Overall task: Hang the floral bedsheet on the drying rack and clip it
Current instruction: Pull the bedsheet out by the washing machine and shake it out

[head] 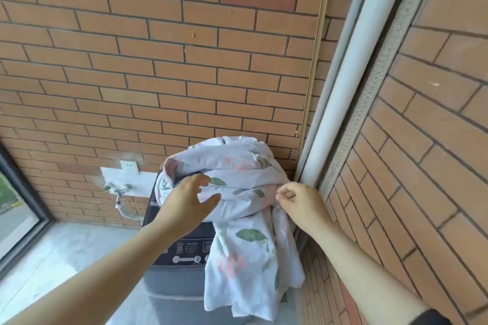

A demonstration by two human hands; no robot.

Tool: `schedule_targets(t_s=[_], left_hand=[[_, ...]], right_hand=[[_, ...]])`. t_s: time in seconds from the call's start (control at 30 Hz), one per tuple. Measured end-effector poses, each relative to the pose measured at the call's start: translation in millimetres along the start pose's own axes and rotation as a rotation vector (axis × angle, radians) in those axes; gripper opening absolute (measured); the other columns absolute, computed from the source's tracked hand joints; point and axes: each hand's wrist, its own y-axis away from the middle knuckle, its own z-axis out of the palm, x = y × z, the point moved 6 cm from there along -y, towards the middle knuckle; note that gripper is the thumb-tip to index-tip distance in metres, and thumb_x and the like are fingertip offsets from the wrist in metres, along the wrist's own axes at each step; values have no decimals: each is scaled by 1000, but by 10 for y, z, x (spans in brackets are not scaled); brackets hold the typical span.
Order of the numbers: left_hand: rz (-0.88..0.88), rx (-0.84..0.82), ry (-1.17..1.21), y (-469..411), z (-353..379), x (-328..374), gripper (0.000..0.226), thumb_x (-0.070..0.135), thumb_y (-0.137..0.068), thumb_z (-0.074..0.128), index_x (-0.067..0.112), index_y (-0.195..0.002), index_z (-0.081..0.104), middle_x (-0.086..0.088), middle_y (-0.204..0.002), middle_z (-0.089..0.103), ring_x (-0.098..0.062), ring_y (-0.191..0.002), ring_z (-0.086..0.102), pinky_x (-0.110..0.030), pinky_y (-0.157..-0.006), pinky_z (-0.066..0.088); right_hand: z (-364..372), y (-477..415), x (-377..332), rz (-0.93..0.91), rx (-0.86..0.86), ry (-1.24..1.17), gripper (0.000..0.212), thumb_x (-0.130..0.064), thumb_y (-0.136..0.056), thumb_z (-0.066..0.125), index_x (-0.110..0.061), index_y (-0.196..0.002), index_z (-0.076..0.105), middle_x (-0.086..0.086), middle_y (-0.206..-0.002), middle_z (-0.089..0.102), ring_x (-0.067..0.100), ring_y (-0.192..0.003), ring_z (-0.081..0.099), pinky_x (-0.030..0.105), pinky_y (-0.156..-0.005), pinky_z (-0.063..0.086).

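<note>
1. The bedsheet lies bunched on top of the washing machine, one end hanging down its front.
2. The left hand is spread over the bedsheet; the right hand pinches a fold.
3. It looks soft and floppy, perhaps damp; better to take an edge.

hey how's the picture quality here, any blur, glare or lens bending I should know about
Head view: even daylight, no hard shadows or glare; the wide lens bows the brick wall and tilts the white pipe; slightly soft overall, so the washing machine panel labels are unreadable; the floral bedsheet and both hands are clear enough.
</note>
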Motion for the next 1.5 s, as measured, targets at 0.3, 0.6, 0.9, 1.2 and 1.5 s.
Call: schedule_targets(t_s=[0.3, 0.6, 0.9, 1.2, 1.5], left_hand=[[-240, 149, -163, -891, 106, -366, 45, 38, -86, 65, 18, -126, 57, 0, -125, 60, -17, -104, 61, -29, -81, 48], [-459, 164, -189, -862, 182, -908, 41, 42, -88, 61, 24, -123, 56, 5, -122, 58, -14, -102, 59, -35, -89, 51], [-403, 185, -106, -963, 219, -955, 37, 34, -87, 65, 23, -121, 58, 8, -113, 59, -11, -103, 57, -33, -91, 50], [-224, 175, -250, -1025, 472, -898, 75, 60, -77, 65, 19, -137, 48, -1, -146, 44, -30, -135, 37, -43, -112, 30], [-357, -165, -376, -1038, 865, -1034, 76, 81, -75, 28, 28, -118, 59, 5, -110, 67, -19, -103, 61, -34, -88, 44]], right_hand=[[929, -1685, -54, -194, -305, 95, 30, -30, -88, 64, -19, -115, 68, -3, -116, 67, 17, -108, 61, 27, -84, 46], [1853, -2403, -116, -302, -260, 485, 86, -49, -88, 61, -23, -154, 13, 11, -161, 10, 30, -149, 5, 59, -116, 5], [1513, -2325, -68, -513, -231, 235, 19, -19, -90, 57, -8, -74, 56, 15, -85, 59, 36, -81, 58, 33, -62, 28], [1476, -1504, 65, -505, -262, 124, 26, -15, -77, 65, -17, -60, 47, 1, -68, 49, 26, -65, 52, 30, -57, 33], [1491, -1426, 201, -479, -297, 97, 23, -13, -81, 56, -15, -59, 48, -1, -67, 41, 23, -63, 46, 34, -55, 31]])
